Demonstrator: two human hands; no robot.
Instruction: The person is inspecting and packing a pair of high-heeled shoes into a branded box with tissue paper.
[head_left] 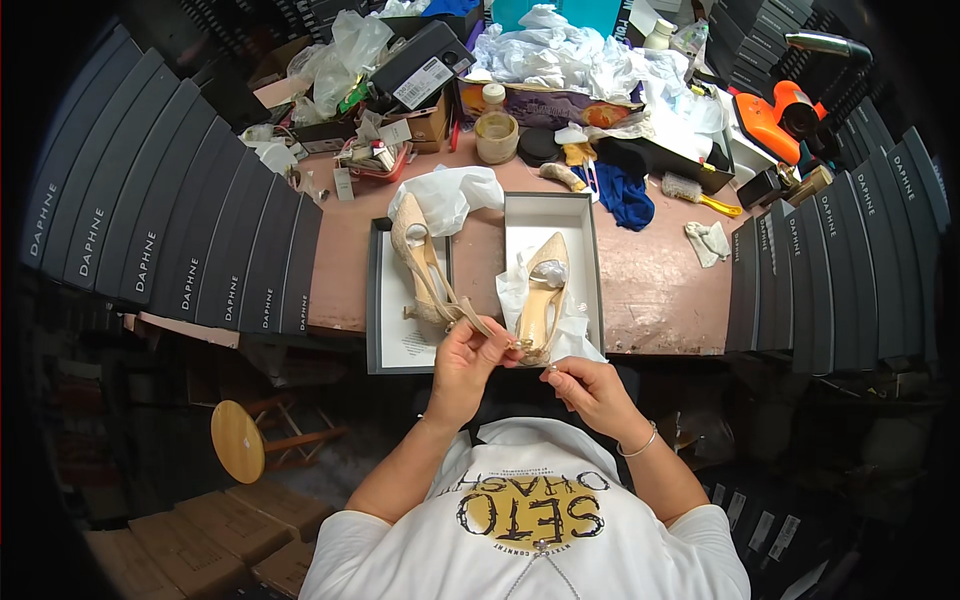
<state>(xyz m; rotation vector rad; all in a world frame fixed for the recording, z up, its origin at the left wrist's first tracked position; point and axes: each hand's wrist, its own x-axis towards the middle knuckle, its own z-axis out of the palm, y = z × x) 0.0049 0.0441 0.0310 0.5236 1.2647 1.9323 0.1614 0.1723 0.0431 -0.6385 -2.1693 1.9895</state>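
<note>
Left hand (pixel 466 352) pinches the strap (pixel 478 322) of the beige slingback shoe (pixel 422 262) (lying on the box lid (pixel 378 300)). Right hand (pixel 590 385), fingers curled, pinches the strap's buckle end (pixel 520 346).

left hand (pixel 465 352) raised, fingers pinched, right hand (pixel 588 383) close beside, fingers curled

Dark shoe boxes (pixel 160 200) with pale lettering stand in a curved rank along the table's (pixel 650 280) left side, a matching rank (pixel 840 260) on the right; an open box (pixel 555 215) with white lining sits at centre, its dark lid (pixel 385 345) just left; a black box with a white label (pixel 425 80) tilts behind; brown cartons (pixel 220 530) lie on the floor.
</note>
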